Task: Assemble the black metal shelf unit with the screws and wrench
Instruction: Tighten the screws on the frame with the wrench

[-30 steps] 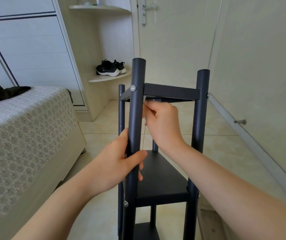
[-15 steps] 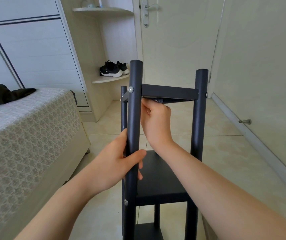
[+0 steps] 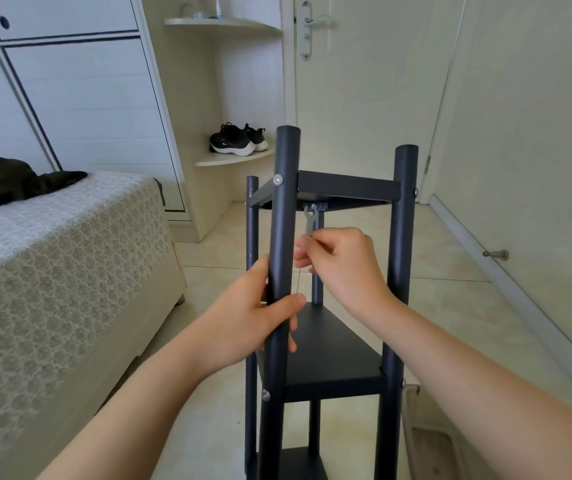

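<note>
The black metal shelf unit [image 3: 346, 190] stands upright on the floor in front of me, with its tiers bolted between round posts. My left hand [image 3: 253, 320] grips the near front post [image 3: 282, 237] at mid height. My right hand [image 3: 341, 263] is inside the frame below the top tier and pinches a small flat silver wrench [image 3: 310, 221]. The wrench points up, its jaw just under a bolt [image 3: 314, 206] on the underside of the top tier. Silver screw heads [image 3: 278, 180] show on the posts.
A bed [image 3: 70, 271] with a patterned cover fills the left side, close to the shelf. A corner shelf holding black sneakers [image 3: 237, 140] and a closed door [image 3: 364, 81] lie behind. A wall with a doorstop [image 3: 495, 254] runs along the right. A cardboard piece [image 3: 426, 438] lies on the floor by the right post.
My right hand has dropped from under the top tier, so the wrench it pinches is now visible below the bolt. My left hand keeps its grip on the front post.
</note>
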Demonstrator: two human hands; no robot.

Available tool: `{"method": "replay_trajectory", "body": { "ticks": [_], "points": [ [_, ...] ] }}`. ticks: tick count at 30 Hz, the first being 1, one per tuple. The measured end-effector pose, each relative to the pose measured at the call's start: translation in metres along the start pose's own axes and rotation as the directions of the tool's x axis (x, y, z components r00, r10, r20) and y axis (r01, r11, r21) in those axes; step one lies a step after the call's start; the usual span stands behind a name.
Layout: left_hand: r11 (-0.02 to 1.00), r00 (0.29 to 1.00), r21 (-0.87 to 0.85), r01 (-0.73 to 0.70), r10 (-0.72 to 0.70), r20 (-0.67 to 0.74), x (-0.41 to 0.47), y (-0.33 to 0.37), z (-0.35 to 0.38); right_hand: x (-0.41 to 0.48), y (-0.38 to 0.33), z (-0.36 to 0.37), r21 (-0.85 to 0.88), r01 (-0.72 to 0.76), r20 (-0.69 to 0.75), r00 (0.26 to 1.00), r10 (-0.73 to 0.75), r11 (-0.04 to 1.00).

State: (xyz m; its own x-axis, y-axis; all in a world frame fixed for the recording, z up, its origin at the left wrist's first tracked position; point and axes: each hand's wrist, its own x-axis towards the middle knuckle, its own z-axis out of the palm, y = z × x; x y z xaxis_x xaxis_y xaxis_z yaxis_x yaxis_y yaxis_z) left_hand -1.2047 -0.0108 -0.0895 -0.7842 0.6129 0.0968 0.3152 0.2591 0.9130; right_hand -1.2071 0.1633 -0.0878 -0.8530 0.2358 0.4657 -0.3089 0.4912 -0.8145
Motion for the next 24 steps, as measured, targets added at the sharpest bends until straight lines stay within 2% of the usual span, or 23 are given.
{"method": "replay_trajectory", "body": {
  "ticks": [6, 12, 14, 18, 21, 24],
  "points": [
    [0.999, 1.0, -0.042, -0.017, 0.018, 0.003, 0.006, 0.005, 0.016, -0.014, -0.014, -0.03, 0.159, -0.086, -0.039, 0.995, 0.093, 0.983],
    [0.99, 1.0, -0.141, 0.014, -0.017, -0.019, 0.013, 0.012, 0.033, -0.021, -0.027, -0.05, 0.305, -0.102, 0.01, 0.995, 0.104, 0.947],
    [0.99, 1.0, -0.139, 0.008, -0.011, -0.025, 0.013, 0.012, 0.037, -0.021, -0.028, -0.055, 0.378, -0.147, 0.044, 0.989, 0.141, 0.914],
    [0.999, 0.998, 0.001, -0.032, 0.032, -0.05, 0.013, 0.009, 0.041, -0.019, -0.031, -0.058, 0.481, -0.228, 0.16, 0.972, 0.171, 0.847],
    [0.988, 0.992, 0.153, -0.036, 0.054, -0.115, 0.012, 0.006, 0.042, -0.017, -0.031, -0.056, 0.477, -0.247, 0.172, 0.967, 0.187, 0.843],
    [0.979, 0.988, 0.206, -0.007, 0.039, -0.152, 0.009, 0.004, 0.041, -0.014, -0.03, -0.051, 0.458, -0.257, 0.172, 0.965, 0.198, 0.851]
  ]
}}
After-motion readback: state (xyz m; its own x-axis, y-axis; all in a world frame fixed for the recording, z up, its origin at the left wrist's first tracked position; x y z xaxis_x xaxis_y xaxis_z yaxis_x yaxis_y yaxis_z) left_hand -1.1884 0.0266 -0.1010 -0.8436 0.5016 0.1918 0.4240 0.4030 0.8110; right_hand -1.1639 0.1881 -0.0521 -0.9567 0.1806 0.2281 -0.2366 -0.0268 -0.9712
